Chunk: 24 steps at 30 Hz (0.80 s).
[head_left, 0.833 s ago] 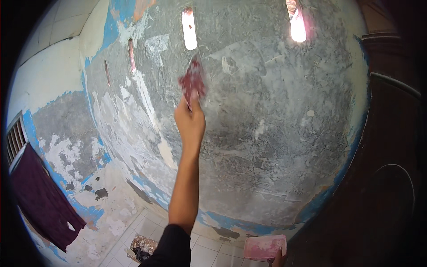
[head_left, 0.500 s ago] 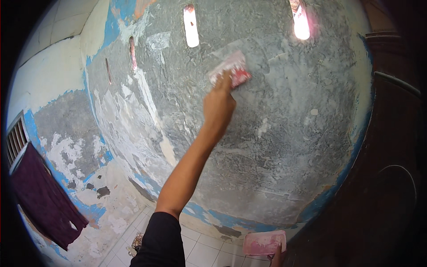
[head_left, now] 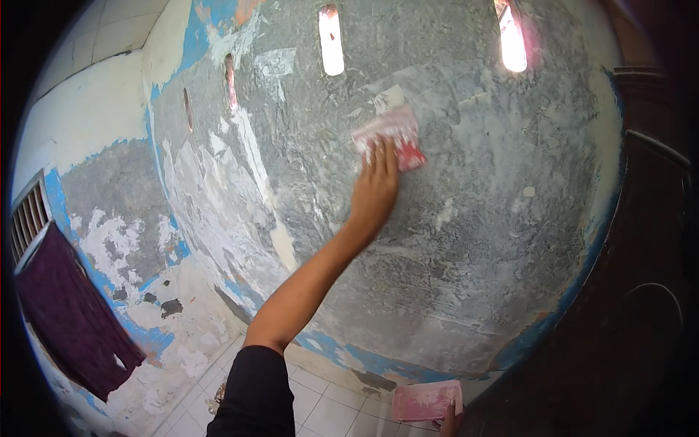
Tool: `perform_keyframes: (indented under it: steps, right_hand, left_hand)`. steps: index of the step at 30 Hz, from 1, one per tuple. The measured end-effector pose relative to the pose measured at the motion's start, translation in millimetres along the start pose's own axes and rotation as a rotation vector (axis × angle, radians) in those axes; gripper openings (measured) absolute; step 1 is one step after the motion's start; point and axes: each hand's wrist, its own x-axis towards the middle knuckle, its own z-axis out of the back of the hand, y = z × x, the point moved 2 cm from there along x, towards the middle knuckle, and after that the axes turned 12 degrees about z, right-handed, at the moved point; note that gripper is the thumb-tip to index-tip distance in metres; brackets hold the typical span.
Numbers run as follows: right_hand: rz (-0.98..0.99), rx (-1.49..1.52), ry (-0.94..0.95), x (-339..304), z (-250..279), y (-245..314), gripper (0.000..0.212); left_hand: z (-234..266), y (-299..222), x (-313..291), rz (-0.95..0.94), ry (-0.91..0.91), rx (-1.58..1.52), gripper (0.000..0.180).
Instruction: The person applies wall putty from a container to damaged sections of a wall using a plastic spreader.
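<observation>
My left hand (head_left: pixel 377 178) reaches up to the grey wall (head_left: pixel 466 240) with its fingers pressed on a flat putty spreader (head_left: pixel 409 131), pale pink with a red corner and whitish smears. The spreader lies against the wall and is slightly blurred. Just above it shows a pale filler patch (head_left: pixel 390 97). Low down in the view, my right hand (head_left: pixel 448 421) grips the edge of a shallow pink tray (head_left: pixel 411 392) coated inside with whitish residue. Most of that hand is hidden below the tray and by the lower picture edge.
Narrow slots (head_left: pixel 331 44) pierce the upper wall. Blue and cream paint peels along its borders. A dark brown panel (head_left: pixel 582 342) stands on the right. At left, a purple cloth (head_left: pixel 76 313) hangs below a barred window (head_left: pixel 30 218). White tiles (head_left: pixel 317 408) cover the floor.
My left hand has drawn the spreader down the wall, uncovering the pale patch above it. Its fingers now lie flatter over the spreader. My right hand still holds the tray; the view has shifted slightly.
</observation>
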Motion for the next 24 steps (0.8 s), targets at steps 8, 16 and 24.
perform_keyframes:
  steps: [8, 16, 24]
  right_hand:
    - [-0.149, 0.096, -0.064, -14.7, -23.4, 42.7, 0.073]
    - [-0.195, 0.173, 0.065, -25.0, -34.5, 58.2, 0.08]
    - [-0.167, 0.085, 0.024, -36.9, -26.9, 47.9, 0.079]
  left_hand:
    - [46.5, -2.2, -25.0, 0.26, 0.313, -0.353, 0.07]
    - [24.1, -22.1, 38.9, 0.351, 0.358, -0.161, 0.066]
    - [46.5, -17.2, 2.0, 0.117, 0.427, -0.405, 0.072]
